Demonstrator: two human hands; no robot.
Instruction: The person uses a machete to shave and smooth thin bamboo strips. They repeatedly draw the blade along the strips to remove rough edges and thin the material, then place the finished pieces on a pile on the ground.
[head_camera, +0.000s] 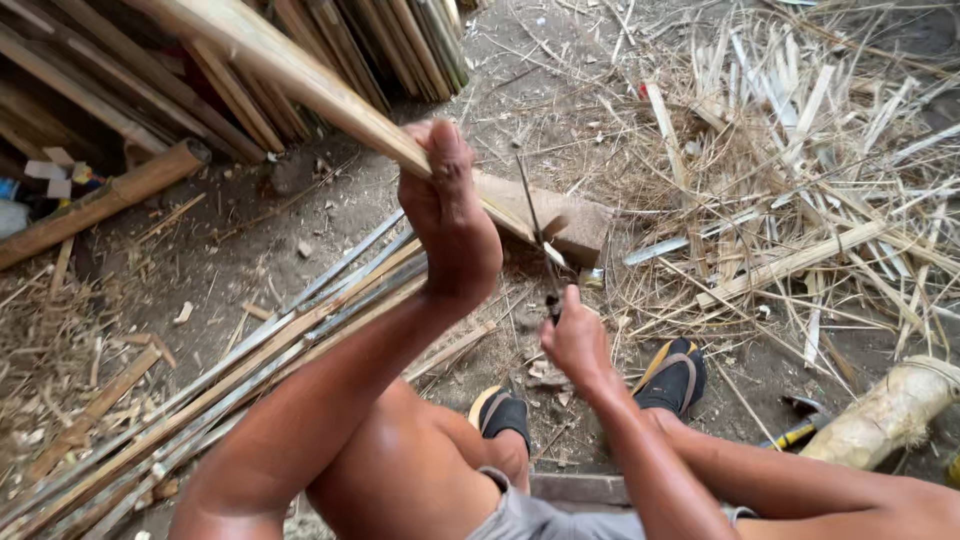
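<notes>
The long split bamboo pole (300, 75) is pale yellow; beside it, the flat bamboo strips (250, 370) are grey-green and tan; the rubber sandals (672, 375) are black, edged yellow.

One camera only, on person's head. Looks straight down, close to left hand (450, 215), right hand (575, 340), knees, dirt floor (260, 250).
</notes>
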